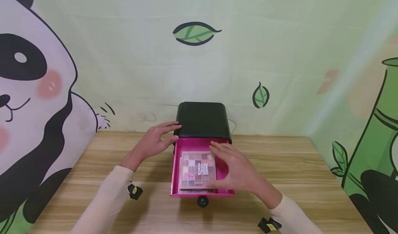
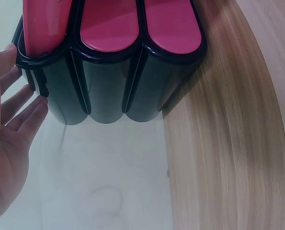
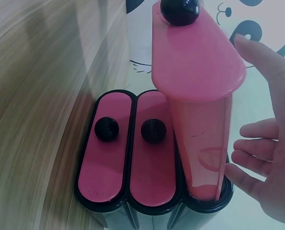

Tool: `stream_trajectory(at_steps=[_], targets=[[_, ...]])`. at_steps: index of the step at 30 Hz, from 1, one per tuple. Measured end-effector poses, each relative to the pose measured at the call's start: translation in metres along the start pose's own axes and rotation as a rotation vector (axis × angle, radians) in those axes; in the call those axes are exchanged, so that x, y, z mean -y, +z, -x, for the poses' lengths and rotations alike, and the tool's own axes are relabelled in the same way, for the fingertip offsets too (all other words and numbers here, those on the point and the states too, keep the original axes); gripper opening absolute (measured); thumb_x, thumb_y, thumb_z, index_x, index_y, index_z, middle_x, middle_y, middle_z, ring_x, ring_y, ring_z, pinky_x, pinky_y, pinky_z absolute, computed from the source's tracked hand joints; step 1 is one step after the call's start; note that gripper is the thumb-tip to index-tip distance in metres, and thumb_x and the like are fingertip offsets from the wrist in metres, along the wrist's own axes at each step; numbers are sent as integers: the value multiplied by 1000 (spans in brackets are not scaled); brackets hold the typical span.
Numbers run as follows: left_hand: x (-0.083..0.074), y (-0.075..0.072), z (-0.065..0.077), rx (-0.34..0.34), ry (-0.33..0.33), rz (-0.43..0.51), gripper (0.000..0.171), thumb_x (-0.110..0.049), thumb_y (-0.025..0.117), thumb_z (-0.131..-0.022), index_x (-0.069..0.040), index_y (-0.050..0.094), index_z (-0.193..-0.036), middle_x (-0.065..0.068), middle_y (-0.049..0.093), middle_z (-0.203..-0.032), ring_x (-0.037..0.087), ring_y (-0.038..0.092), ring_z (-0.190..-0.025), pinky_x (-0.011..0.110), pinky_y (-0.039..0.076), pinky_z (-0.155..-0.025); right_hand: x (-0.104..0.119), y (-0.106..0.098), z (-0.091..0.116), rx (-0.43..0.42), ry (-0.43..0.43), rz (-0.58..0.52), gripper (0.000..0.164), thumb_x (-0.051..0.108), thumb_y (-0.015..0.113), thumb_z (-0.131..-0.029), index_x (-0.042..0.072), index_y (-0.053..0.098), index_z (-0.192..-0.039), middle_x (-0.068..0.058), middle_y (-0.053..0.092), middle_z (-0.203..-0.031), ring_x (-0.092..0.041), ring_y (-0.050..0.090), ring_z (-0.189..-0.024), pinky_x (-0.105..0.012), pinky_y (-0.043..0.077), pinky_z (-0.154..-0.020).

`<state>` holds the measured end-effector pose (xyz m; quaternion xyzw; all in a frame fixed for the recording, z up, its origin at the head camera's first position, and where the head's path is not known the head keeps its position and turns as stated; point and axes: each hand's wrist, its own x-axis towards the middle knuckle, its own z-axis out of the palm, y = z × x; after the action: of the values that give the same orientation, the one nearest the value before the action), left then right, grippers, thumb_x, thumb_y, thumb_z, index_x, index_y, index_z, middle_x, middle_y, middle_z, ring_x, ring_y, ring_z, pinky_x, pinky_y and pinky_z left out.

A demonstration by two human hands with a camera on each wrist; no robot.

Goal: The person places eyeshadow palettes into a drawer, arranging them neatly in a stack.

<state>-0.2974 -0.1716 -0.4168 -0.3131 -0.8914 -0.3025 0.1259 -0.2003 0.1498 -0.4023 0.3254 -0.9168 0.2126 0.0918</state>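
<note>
A black drawer box [image 1: 202,120] stands with its pink top drawer [image 1: 175,192] pulled out toward me. Inside lies a square makeup palette [image 1: 199,170] lettered "BACK", with the edge of another flat item showing beneath it. My left hand [image 1: 153,140] rests its fingers, fairly straight, against the box's left side; the left wrist view shows these fingertips [image 2: 39,101] at the black frame. Over the drawer's right side, my right hand [image 1: 237,168] spreads thumb and fingers apart, the thumb overlapping the palette's near right corner. From the right wrist view, the fingers [image 3: 255,148] are loosely bent beside the drawer.
Two closed pink drawers [image 3: 106,163] with round black knobs sit below the pulled-out one. The box stands on a wood-grain table [image 1: 280,168], close to a cloth backdrop [image 1: 133,54] printed with a panda and leaves. A black knob [image 1: 203,202] projects from the drawer front.
</note>
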Motion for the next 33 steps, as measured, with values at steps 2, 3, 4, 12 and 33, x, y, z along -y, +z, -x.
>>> stream_trajectory(at_steps=[2, 3, 4, 12, 33], targets=[[0, 0, 0, 3, -4, 2, 52, -42, 67, -98, -17, 62, -143, 10, 56, -149, 33, 52, -139, 51, 50, -106, -1, -1, 2, -38, -10, -19, 97, 61, 83, -73, 10, 53, -150, -4, 48, -157, -34, 44, -144, -58, 41, -113], [0, 1, 0, 5, -5, 3, 52, -42, 67, -98, -17, 62, -143, 10, 56, -149, 33, 51, -139, 51, 50, -106, 0, -2, 4, -60, -15, -33, 94, 59, 83, -74, 10, 54, -149, -4, 50, -155, -34, 47, -142, -58, 42, -112], [0, 1, 0, 6, -6, 4, 52, -42, 67, -98, -17, 62, -143, 10, 56, -149, 33, 51, -139, 52, 49, -106, 1, -2, 5, -81, -17, -44, 91, 58, 83, -75, 11, 56, -148, -4, 53, -153, -34, 49, -141, -58, 43, -110], [-1, 0, 1, 15, -20, 2, 53, -44, 66, -98, -17, 61, -144, 10, 54, -151, 33, 50, -140, 52, 48, -108, 16, -8, 26, -212, -68, -146, 67, 41, 88, -77, 11, 68, -133, 1, 70, -131, -22, 66, -120, -48, 56, -97], [-4, -2, 0, 9, -3, 3, 51, -41, 67, -99, -16, 62, -143, 11, 55, -150, 34, 51, -139, 53, 48, -107, 49, 28, 88, 20, 181, -579, 33, 48, 77, -89, 19, 81, -105, 15, 76, -99, -7, 66, -78, -23, 57, -68]])
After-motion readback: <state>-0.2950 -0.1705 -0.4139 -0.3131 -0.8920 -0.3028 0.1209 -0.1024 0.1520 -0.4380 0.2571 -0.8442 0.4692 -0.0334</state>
